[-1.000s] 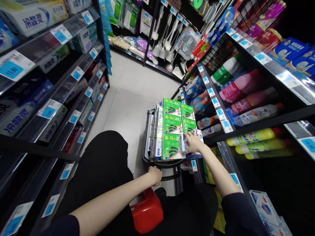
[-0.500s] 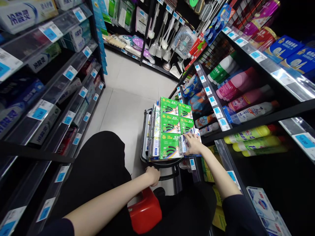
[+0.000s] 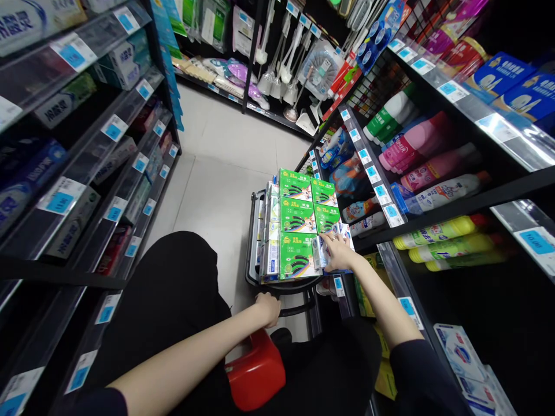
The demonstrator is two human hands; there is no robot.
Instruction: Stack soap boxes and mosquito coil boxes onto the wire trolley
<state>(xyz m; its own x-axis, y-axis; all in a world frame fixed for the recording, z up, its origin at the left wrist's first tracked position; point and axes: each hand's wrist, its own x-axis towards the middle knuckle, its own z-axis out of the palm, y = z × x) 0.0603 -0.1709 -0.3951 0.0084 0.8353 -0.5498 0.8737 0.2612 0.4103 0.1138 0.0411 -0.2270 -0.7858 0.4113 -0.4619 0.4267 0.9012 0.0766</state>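
Note:
A black shopping basket [image 3: 251, 254] stands on the floor, stacked with green boxes [image 3: 297, 216] and with white boxes [image 3: 272, 254] along its left side. My left hand [image 3: 267, 309] is closed around the basket's black handle [image 3: 297, 310]. At the near right corner of the stack, my right hand [image 3: 338, 252] grips a small white-and-blue box [image 3: 321, 254] from above, with its fingers over the top. A glossy red plastic object [image 3: 255, 372] lies between my knees, below my left forearm; its kind is unclear.
Shelves of toothpaste boxes [image 3: 124, 63] line the left side. On the right, shelves [image 3: 377, 193] hold bottles [image 3: 437, 231] and soap-like packs [image 3: 466, 364] close to my right arm. Ladles and brushes [image 3: 284, 86] hang at the aisle's far end. Pale tiled floor [image 3: 221, 138] lies between.
The view has shifted slightly, so the shelves sit a little further left in the picture. Both hands keep their places on the handle and the small box.

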